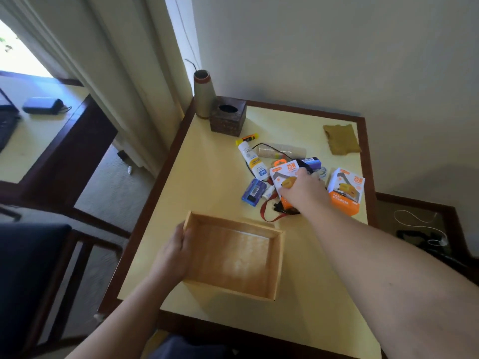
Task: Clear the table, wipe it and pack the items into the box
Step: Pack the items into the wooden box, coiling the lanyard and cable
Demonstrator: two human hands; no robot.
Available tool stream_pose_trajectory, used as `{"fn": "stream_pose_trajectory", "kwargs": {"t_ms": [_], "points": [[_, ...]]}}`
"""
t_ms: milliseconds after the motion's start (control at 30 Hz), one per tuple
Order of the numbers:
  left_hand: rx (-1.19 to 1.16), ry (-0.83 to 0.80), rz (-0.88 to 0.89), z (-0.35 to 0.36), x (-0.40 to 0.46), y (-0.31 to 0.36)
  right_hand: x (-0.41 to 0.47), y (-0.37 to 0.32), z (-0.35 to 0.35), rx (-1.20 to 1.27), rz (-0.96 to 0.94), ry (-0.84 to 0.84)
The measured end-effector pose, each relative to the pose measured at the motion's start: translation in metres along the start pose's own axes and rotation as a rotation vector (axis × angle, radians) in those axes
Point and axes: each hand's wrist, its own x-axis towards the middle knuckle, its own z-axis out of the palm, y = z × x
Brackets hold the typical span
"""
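An empty wooden box (234, 257) sits near the front of the yellow table (207, 177). My left hand (176, 252) holds its left wall. My right hand (303, 189) reaches into a pile of items and grips a white and orange charger box (283, 172). A second charger box (346, 190) lies to the right. Around them lie a white tube (252, 160), a blue packet (254, 191), stacked paper cups (281, 151), a glue stick (248, 138), a red strap (267, 211) and a black cable. A mustard cloth (340, 138) lies at the far right.
A dark wooden tissue holder (228, 116) and a tall vase (203, 93) stand at the table's back left corner. A dark chair (28, 268) is at the left. A lower side table (451, 211) with white cables sits to the right. Walls close behind.
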Motion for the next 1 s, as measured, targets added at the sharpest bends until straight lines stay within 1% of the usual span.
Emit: {"fn": "stream_pose_trajectory", "kwargs": {"t_ms": [100, 267, 367, 467, 533, 567, 633, 767, 833, 900, 1000], "points": [[-0.008, -0.003, -0.003, 0.0, 0.001, -0.001, 0.013, -0.006, 0.016, -0.012, 0.028, -0.012], [-0.039, -0.012, 0.014, -0.001, 0.003, -0.002, 0.015, -0.01, 0.027, 0.011, 0.09, 0.065], [-0.048, -0.002, 0.03, -0.003, 0.002, -0.002, -0.007, -0.014, 0.019, 0.178, 0.103, 0.2], [-0.058, 0.012, 0.051, -0.004, -0.001, 0.0, -0.057, -0.02, 0.012, 0.389, 0.028, 0.376], [-0.063, -0.005, 0.079, -0.004, -0.002, -0.003, -0.098, -0.026, 0.01, 0.491, -0.009, 0.438], [-0.074, -0.019, 0.086, -0.004, -0.001, -0.004, -0.12, -0.03, 0.012, 0.528, -0.014, 0.432], [-0.13, -0.041, 0.079, -0.004, 0.002, -0.009, -0.166, -0.043, 0.022, 0.55, -0.03, 0.357], [-0.338, -0.094, 0.037, -0.005, 0.009, -0.015, -0.231, -0.07, 0.056, 0.423, -0.061, 0.161], [-0.411, -0.122, -0.012, -0.005, 0.012, -0.018, -0.243, -0.077, 0.074, 0.352, -0.027, 0.091], [-0.452, -0.143, -0.055, -0.006, 0.014, -0.017, -0.249, -0.085, 0.087, 0.336, 0.023, 0.035], [-0.53, -0.177, -0.065, -0.009, 0.014, -0.015, -0.251, -0.099, 0.099, 0.301, 0.058, 0.038]]}}
